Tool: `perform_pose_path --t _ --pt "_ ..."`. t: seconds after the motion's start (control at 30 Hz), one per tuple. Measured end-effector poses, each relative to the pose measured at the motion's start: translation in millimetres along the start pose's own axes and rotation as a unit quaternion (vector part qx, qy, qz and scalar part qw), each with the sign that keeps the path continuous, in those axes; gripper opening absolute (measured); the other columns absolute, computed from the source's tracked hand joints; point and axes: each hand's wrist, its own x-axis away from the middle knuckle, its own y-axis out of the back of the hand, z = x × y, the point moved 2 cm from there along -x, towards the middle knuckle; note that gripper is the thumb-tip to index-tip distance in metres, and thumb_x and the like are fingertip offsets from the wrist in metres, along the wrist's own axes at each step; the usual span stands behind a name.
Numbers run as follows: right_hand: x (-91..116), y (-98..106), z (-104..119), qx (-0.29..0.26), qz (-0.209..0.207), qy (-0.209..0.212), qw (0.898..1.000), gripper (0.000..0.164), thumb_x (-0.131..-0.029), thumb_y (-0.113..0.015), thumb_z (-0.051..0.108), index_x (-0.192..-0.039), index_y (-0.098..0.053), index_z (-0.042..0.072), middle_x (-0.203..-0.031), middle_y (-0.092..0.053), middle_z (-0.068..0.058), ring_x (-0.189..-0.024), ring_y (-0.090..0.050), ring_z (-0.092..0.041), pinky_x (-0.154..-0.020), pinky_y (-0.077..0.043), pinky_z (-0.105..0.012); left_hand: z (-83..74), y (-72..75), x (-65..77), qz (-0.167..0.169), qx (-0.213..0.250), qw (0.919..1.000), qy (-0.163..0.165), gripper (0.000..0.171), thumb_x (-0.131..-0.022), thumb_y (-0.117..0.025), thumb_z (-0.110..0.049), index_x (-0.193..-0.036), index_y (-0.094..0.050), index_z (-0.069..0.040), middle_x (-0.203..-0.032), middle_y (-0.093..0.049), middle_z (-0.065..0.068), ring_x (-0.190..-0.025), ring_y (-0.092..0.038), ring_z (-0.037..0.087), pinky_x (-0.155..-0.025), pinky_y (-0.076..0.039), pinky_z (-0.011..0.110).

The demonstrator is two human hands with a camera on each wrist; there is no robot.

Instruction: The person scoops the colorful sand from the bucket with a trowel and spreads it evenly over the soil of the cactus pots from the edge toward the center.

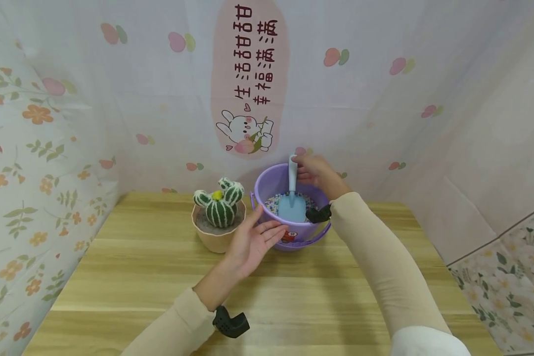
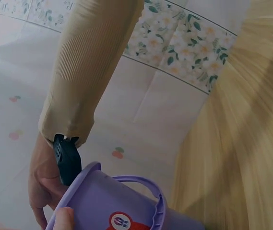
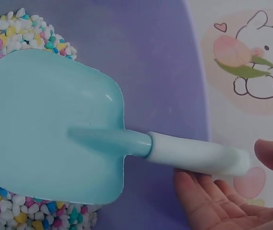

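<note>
A purple bucket (image 1: 276, 183) stands against the back wall, holding small multicoloured pebbles (image 3: 16, 31). A light blue toy shovel (image 1: 292, 207) leans in it, blade on the pebbles, pale handle (image 3: 194, 152) up past the far rim. My right hand (image 1: 319, 173) is at that handle; in the right wrist view the fingers lie beside its underside and the thumb stands apart from its end. With fingers extended, my left hand (image 1: 251, 242) is at the bucket's near left side; its thumb (image 2: 64, 218) shows at the rim in the left wrist view.
Left of the bucket stands a knitted green cactus (image 1: 220, 212) in a peach pot (image 1: 215, 241), close behind my left hand. The bucket's purple handle (image 2: 159, 206) hangs down at its side. A wooden table (image 1: 293, 301) lies beneath, with printed cloth (image 1: 160, 99) behind.
</note>
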Motion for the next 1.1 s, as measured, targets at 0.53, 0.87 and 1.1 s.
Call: perform_pose_path --t 0.53,0.87,1.1 --pt "3.0 -2.0 6.9 0.013 -0.009 0.005 1.0 0.051 -0.097 -0.059 0.02 -0.14 -0.041 -0.002 -0.12 -0.055 -0.016 -0.107 -0.061 -0.027 -0.099 -0.051 -0.04 1.0 -0.8 -6.4 -0.04 0.001 0.9992 -0.002 0.057 -0.101 -0.048 -0.032 -0.145 -0.019 -0.009 -0.119 -0.043 0.024 -0.129 -0.042 0.046 -0.11 -0.039 0.043" --pt "-2.6 2.8 4.8 0.016 0.016 0.015 1.0 0.051 -0.096 -0.061 0.018 -0.139 -0.043 -0.002 -0.134 -0.054 -0.019 -0.114 -0.059 -0.029 -0.099 -0.05 -0.041 3.3 -1.0 -11.4 -0.064 -0.013 0.9978 -0.014 0.037 -0.102 -0.049 -0.023 -0.13 -0.034 -0.004 -0.101 -0.053 0.016 -0.11 -0.059 0.036 -0.107 -0.043 0.044" --pt "-1.1 5.3 7.2 0.019 0.014 0.041 0.999 0.046 -0.097 -0.059 0.013 -0.137 -0.044 -0.004 -0.13 -0.055 -0.019 -0.114 -0.059 -0.029 -0.099 -0.05 -0.042 4.0 -2.0 -14.5 -0.073 -0.023 0.9968 -0.021 0.031 -0.104 -0.045 -0.016 -0.129 -0.033 -0.003 -0.09 -0.058 0.01 -0.091 -0.066 0.025 -0.098 -0.05 0.04"
